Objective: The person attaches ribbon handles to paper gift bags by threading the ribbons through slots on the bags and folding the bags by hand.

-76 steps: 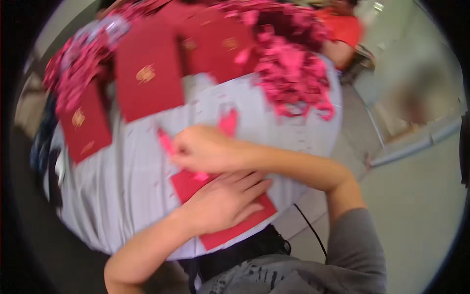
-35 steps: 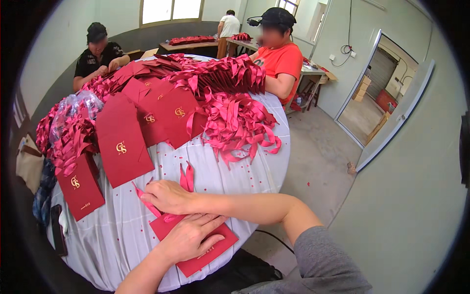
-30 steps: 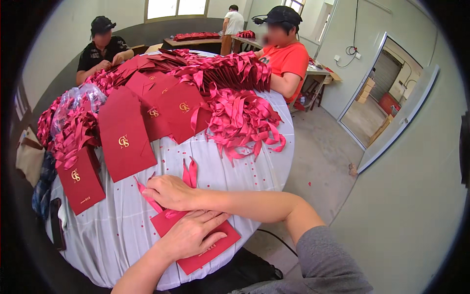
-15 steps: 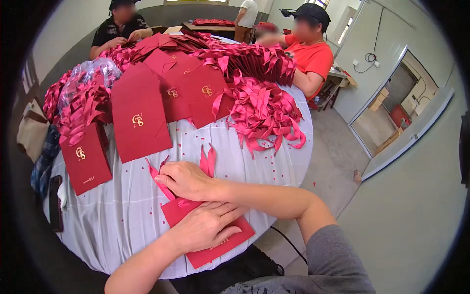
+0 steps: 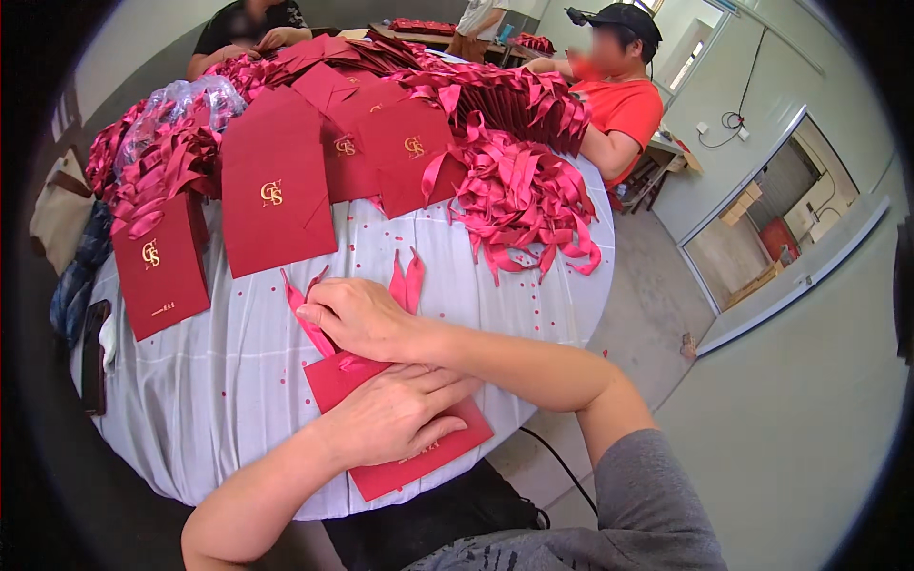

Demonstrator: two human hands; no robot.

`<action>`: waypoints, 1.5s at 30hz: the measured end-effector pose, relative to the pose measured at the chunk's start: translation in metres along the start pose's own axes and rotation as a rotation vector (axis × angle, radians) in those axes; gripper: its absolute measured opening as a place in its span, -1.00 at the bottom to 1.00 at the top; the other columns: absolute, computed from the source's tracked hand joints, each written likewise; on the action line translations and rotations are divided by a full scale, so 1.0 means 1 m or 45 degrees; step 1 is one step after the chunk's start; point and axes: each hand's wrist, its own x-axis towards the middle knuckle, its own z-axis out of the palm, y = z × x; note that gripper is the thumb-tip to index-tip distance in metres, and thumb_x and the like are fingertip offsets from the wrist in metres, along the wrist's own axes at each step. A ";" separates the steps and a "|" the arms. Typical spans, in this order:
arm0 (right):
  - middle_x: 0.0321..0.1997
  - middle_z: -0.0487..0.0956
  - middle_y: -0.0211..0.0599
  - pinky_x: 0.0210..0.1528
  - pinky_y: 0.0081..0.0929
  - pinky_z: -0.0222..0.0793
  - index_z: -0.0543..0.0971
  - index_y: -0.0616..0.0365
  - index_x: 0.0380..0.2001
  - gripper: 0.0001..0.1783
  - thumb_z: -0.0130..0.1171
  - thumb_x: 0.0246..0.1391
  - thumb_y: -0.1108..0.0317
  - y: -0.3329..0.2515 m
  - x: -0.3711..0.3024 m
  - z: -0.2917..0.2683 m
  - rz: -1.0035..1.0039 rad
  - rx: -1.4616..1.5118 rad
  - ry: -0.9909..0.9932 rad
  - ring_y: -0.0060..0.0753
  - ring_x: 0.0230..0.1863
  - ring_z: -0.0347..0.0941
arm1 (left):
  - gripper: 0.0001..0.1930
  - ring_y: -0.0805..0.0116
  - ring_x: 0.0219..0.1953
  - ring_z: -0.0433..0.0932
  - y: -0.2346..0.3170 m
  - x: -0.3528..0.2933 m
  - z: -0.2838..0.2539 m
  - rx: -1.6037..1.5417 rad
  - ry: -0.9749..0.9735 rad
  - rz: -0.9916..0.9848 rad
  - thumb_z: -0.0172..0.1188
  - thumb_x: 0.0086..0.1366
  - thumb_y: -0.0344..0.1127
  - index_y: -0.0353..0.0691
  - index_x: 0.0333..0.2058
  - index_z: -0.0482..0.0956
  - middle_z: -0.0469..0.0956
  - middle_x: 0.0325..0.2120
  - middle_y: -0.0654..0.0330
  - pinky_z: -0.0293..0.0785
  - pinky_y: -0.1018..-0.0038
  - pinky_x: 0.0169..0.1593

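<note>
Clearly the left hand (image 5: 395,414) lay flat, fingers spread, pressing the thin, light, dark red flat paper bag (image 5: 400,433) on the white striped tablecloth (image 5: 219,371). The right hand (image 5: 357,319) had its fingers curled, pinching the soft, slippery red satin ribbon (image 5: 305,309) near the bag's top edge, probably the best place to hold

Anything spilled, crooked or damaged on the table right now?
Small red paper dots are scattered across the white tablecloth, like punch waste. The ribbon heap sprawls to the table edge. Nothing looks damaged.

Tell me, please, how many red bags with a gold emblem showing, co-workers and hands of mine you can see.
Red bags with a gold emblem showing: 4
Co-workers: 3
Your hands, left hand and right hand: 2
Total: 9
</note>
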 end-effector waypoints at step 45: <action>-0.64 0.47 -0.14 -0.44 -0.33 0.30 0.52 0.30 -0.47 -0.67 0.01 0.16 0.22 0.020 0.008 -0.012 0.046 0.465 0.156 -0.32 -0.58 0.39 | -0.82 0.18 -0.48 0.43 0.003 -0.006 -0.046 0.491 0.613 -0.253 0.33 -0.02 -0.37 -0.26 -0.55 0.48 0.47 -0.63 0.15 0.32 0.34 -0.32</action>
